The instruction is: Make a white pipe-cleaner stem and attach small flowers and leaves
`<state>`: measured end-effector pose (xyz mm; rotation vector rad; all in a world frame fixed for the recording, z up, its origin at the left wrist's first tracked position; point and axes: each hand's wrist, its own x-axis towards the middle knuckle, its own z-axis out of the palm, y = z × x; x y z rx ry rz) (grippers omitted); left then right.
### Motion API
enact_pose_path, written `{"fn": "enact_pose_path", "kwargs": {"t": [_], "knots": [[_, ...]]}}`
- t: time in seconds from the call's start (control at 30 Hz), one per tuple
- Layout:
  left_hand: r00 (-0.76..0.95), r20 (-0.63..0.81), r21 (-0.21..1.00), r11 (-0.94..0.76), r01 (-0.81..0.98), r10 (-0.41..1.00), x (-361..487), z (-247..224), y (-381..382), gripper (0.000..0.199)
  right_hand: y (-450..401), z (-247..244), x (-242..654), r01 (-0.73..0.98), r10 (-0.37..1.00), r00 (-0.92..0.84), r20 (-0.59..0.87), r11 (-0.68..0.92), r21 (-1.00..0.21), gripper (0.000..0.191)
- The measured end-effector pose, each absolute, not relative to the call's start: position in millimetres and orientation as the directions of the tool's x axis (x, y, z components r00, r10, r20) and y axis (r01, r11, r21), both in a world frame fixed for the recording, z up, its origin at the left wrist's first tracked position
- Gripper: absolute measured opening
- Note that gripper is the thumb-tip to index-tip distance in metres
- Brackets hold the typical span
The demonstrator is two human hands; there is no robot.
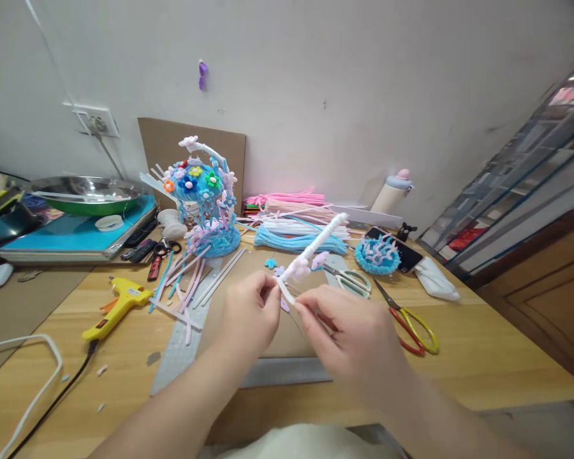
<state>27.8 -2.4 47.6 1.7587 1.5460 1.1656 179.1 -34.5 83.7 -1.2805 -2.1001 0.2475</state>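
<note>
My left hand (254, 309) pinches the lower end of a white fuzzy stem (318, 244) that slants up to the right. Pink and lilac fuzzy flowers (299, 269) sit on the stem's lower part. My right hand (342, 322) is closed on the bent tail of a white strip (287, 292) at the stem's base. Both hands are above a brown board on a grey mat (287, 371). A small blue flower (270, 262) lies just beyond them.
At left are a yellow glue gun (117, 307) and loose strips (189, 287). A flowered blue fuzzy lamp-like piece (198, 185) stands behind. Green-handled scissors (351, 280), red-and-yellow scissors (414, 325) and a blue fuzzy disc (377, 255) lie right. Bundled blue stems (299, 241) lie behind.
</note>
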Motion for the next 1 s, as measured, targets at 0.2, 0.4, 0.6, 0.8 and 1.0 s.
{"fn": "enact_pose_path", "kwargs": {"t": [0.2,0.4,0.6,0.8,1.0], "knots": [[0.122,0.552,0.431,-0.408,0.805,0.825,21,48,-16,0.016,-36,65,171,0.195,0.887,-0.435,-0.157,-0.077,-0.978,0.019],[0.253,0.680,0.227,-0.525,0.820,0.688,22,45,-23,0.016,-37,48,155,-0.495,0.893,-0.383,-0.239,-0.416,-0.763,0.022],[0.283,0.667,0.191,-0.526,0.829,0.689,25,34,-22,0.021,-37,41,151,-0.684,0.849,-0.478,-0.225,-0.520,-0.511,0.017],[0.110,0.597,0.444,-0.441,0.780,0.795,27,38,-20,0.016,-35,35,152,-0.683,0.843,-0.481,-0.241,-0.533,-0.499,0.013],[-0.041,0.227,0.874,-0.185,0.450,0.973,24,49,-13,0.019,-29,35,157,-0.569,0.880,-0.384,-0.278,-0.463,-0.680,0.017]]}}
